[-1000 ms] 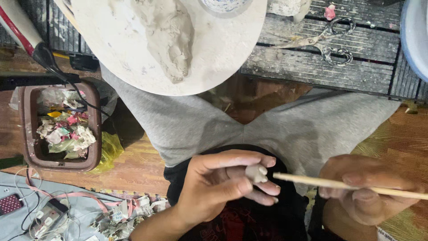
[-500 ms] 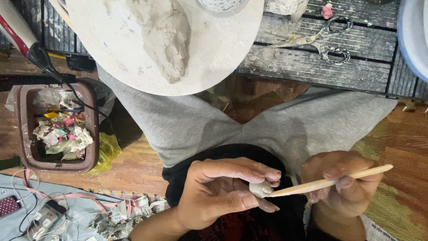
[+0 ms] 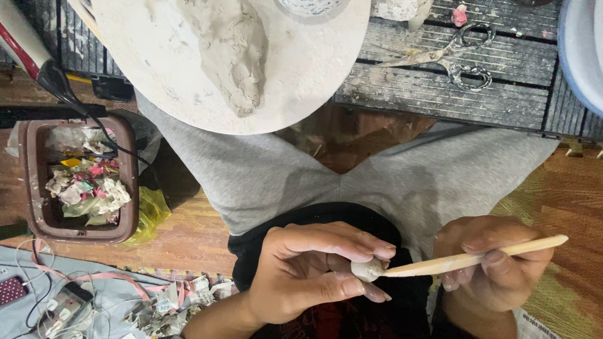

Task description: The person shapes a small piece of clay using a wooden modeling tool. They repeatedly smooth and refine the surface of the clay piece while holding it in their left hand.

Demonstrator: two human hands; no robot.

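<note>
There is just one camera, worn on the person's head. It looks almost straight down over the lap. The two hands, left hand (image 3: 308,276) and right hand (image 3: 493,263), sit low in the picture and very close to the camera. The round white board (image 3: 314,69) and the dark slatted table (image 3: 452,94) fill the top and lie farther off. The brown bin (image 3: 38,182) stands on the floor at the left. The edges cut things off, so the far side of the table probably goes on out of view.
</note>
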